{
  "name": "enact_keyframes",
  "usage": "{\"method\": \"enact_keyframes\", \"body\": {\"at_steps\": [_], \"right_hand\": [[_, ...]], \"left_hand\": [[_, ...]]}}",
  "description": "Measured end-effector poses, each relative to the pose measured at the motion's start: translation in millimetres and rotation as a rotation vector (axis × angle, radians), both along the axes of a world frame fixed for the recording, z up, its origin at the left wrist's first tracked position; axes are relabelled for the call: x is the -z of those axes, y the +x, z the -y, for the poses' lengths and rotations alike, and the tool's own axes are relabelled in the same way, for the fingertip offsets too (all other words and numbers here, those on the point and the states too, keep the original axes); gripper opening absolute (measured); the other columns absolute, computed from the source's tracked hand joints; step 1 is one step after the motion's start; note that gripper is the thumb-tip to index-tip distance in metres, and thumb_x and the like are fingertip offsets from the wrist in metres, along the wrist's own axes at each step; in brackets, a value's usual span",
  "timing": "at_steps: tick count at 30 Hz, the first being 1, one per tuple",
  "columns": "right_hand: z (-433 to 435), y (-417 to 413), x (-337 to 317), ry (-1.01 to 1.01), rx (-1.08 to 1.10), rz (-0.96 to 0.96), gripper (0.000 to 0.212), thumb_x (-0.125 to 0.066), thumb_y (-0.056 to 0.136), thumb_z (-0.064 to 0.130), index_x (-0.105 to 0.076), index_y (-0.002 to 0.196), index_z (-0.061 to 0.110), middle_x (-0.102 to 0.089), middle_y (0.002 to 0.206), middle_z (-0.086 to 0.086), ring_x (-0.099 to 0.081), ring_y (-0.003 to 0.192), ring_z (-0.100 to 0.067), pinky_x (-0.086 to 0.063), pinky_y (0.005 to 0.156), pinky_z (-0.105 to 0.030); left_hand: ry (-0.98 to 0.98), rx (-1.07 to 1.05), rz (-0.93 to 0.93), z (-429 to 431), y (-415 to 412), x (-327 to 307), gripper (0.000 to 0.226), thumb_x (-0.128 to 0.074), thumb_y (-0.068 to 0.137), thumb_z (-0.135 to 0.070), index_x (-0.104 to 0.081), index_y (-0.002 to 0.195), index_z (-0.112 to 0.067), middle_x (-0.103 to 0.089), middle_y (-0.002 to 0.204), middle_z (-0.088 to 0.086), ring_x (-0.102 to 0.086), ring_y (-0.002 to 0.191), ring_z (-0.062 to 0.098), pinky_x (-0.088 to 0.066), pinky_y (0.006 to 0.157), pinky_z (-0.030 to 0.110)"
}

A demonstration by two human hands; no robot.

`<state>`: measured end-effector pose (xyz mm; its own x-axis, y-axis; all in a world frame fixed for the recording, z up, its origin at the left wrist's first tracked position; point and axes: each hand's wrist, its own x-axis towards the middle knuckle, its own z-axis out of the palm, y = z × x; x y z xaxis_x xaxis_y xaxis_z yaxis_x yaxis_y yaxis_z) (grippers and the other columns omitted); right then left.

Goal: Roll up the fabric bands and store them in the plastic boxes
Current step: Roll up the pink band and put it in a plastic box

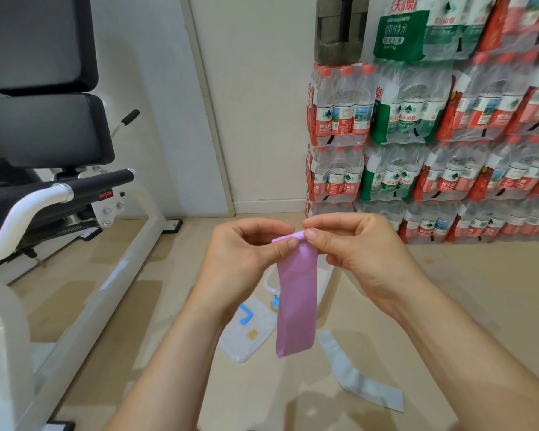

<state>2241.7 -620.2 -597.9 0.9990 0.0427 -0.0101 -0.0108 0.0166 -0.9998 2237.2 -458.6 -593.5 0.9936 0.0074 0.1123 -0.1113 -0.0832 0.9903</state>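
Forearms: two bare arms rise from the bottom edge toward mid-frame, meeting just above centre.
Grey band (360, 373): lies flat and unrolled on the floor at lower right, well apart from the hands, waiting its turn.
Pink band (297, 300): hangs straight down at centre frame from the fingertips, its free tail dangling above the floor; only the top edge is turned over, so the roll is judged barely begun.
Left hand (246, 253): left of centre, thumb and forefinger closed in a pinch on the band's upper left corner, the other fingers curled in.
Right hand (358, 244): right of centre, thumb and forefinger closed on the folded top edge, touching the left hand's fingertips.
Doing it well: the first turn likely decides the rest; keeping both pinches level and the fold square to the band's long edges should stop the roll from coning. Rolling tight while the tail's own weight holds it taut looks the sound course.
Risk: slack fingers may let the small starting curl spring open.
Plastic box (269, 279): white, open, on the floor directly behind the hanging band, largely hidden by it.
Lid (246, 337): white with blue clips, lying on the floor at lower centre, just beside the box.
Exercise machine (56, 194): white frame, black pads, filling the left side.
Bottled water packs (433, 119): stacked against the wall at upper right.
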Motion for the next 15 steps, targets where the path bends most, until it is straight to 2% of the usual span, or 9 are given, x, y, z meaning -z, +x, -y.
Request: {"method": "enact_keyframes", "body": {"at_steps": [3, 7, 15], "right_hand": [[1.5, 0.9, -0.6, 0.061, 0.004, -0.02, 0.014, -0.073, 0.08, 0.009, -0.073, 0.092, 0.016, -0.077, 0.082, -0.003, -0.061, 0.065, -0.006, -0.043, 0.062, -0.021], [5.3, 1.0, -1.8, 0.131, -0.024, -0.049, 0.019, -0.072, 0.079, 0.003, -0.07, 0.095, 0.014, -0.076, 0.081, -0.001, -0.063, 0.066, -0.008, -0.043, 0.051, -0.018], [10.4, 0.4, -1.9, -0.017, -0.041, 0.009, 0.012, -0.075, 0.077, 0.004, -0.074, 0.085, 0.014, -0.074, 0.077, -0.004, -0.066, 0.069, -0.008, -0.049, 0.057, -0.018]], "left_hand": [[-0.019, 0.035, -0.013, -3.5, 0.4, -0.1, 0.017, -0.078, 0.071, -0.004, -0.074, 0.087, -0.009, -0.076, 0.081, 0.003, -0.071, 0.077, 0.01, -0.052, 0.068, 0.016], [-0.002, 0.029, -0.027, -7.8, 0.7, -0.2, 0.015, -0.077, 0.073, -0.006, -0.074, 0.087, -0.01, -0.074, 0.074, 0.0, -0.066, 0.068, 0.005, -0.048, 0.06, 0.013], [0.023, 0.003, -0.008, -6.3, -0.8, -1.9, 0.014, -0.077, 0.072, -0.001, -0.074, 0.084, -0.008, -0.073, 0.067, -0.002, -0.067, 0.063, 0.005, -0.048, 0.058, 0.013]]}}
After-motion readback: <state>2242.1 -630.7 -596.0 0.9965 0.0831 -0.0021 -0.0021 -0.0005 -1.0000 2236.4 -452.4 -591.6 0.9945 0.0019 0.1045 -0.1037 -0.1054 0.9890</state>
